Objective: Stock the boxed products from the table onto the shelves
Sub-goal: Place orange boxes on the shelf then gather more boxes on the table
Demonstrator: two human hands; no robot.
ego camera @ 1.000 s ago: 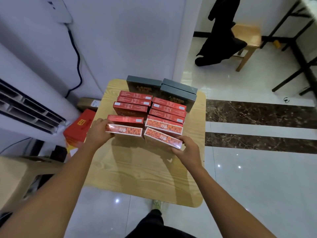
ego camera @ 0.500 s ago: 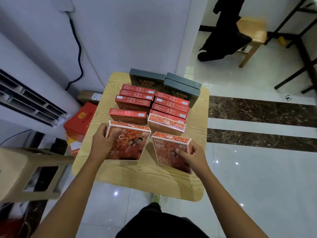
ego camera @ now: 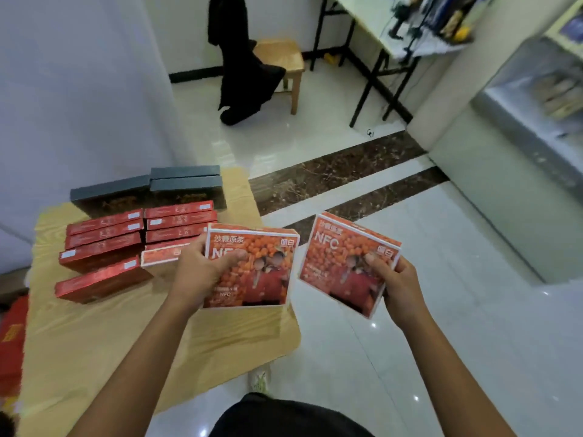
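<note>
My left hand (ego camera: 197,272) grips one orange NFC box (ego camera: 258,272) by its left edge, thumb across the front, over the right part of the wooden table (ego camera: 94,326). My right hand (ego camera: 397,288) holds a second orange NFC box (ego camera: 340,263) by its right edge, out past the table over the floor. Both boxes face me, lifted off the table. Several red boxes (ego camera: 104,244) stand in two rows on the table, with dark grey boxes (ego camera: 186,184) behind them. White shelves (ego camera: 536,99) with blurred goods show at the far right.
A wooden stool (ego camera: 284,58) with a black garment (ego camera: 243,77) draped on it stands at the back. A black-legged table (ego camera: 388,42) is at the upper right. A red carton (ego camera: 11,339) sits left of the table. Glossy tiled floor spreads to the right.
Both hands have lifted their boxes off the table and carried them rightwards. My view has swung right, bringing the shelves in.
</note>
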